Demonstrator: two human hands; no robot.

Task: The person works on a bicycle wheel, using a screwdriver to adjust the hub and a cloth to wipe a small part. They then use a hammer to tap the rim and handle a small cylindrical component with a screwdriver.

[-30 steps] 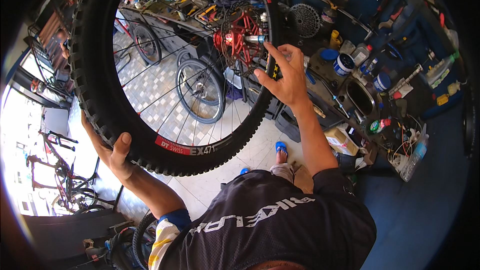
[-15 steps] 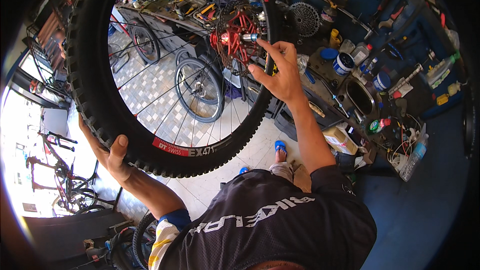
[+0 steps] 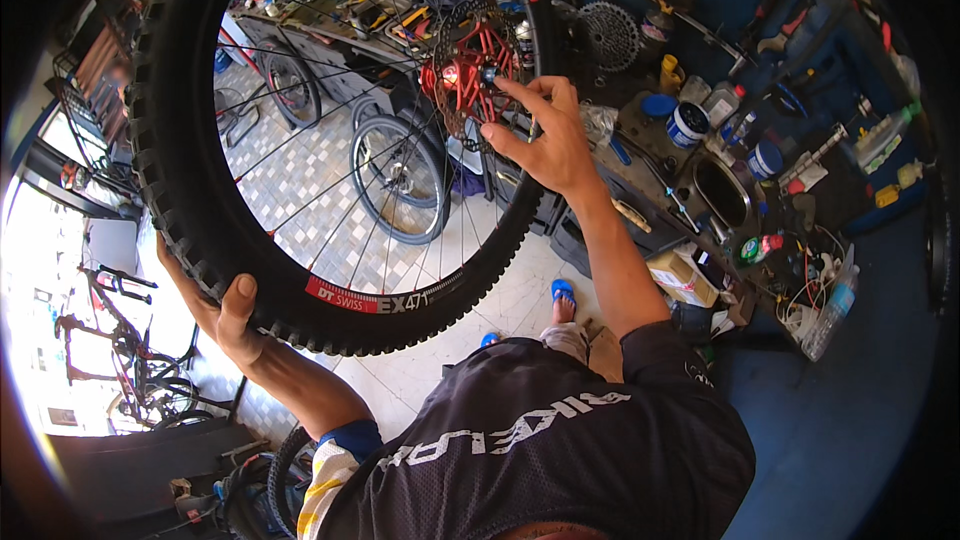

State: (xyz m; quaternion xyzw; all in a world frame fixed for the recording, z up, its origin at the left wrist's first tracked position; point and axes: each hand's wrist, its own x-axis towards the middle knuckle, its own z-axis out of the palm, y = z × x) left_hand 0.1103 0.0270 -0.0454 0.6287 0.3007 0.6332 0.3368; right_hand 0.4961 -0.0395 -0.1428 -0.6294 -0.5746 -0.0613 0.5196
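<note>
A bicycle wheel (image 3: pixel 205 220) with a knobby black tyre stands up in front of me, its thin black spokes running to a red hub. My left hand (image 3: pixel 228 318) grips the tyre at its lower left, thumb on the near side and the other fingers mostly hidden behind. A brake disc (image 3: pixel 505 45) with a red centre sits on the hub. Against the dark end of a metal axle (image 3: pixel 489 74) in the hub's middle rests the index fingertip of my right hand (image 3: pixel 550 140). That hand's thumb and fingers are spread, with the thumb near the disc's edge.
Behind the wheel runs a workbench (image 3: pixel 330 25) crowded with tools. To the right, another bench carries tubs (image 3: pixel 688 127), bottles and a metal tray (image 3: pixel 722 192). A cassette (image 3: pixel 608 38) hangs by the blue wall. Other wheels (image 3: pixel 400 180) and bicycles (image 3: pixel 130 340) stand on the floor.
The metal axle, which stuck out to the right of the hub, has slid left into it. My right hand has moved left along with it. My left hand keeps its grip.
</note>
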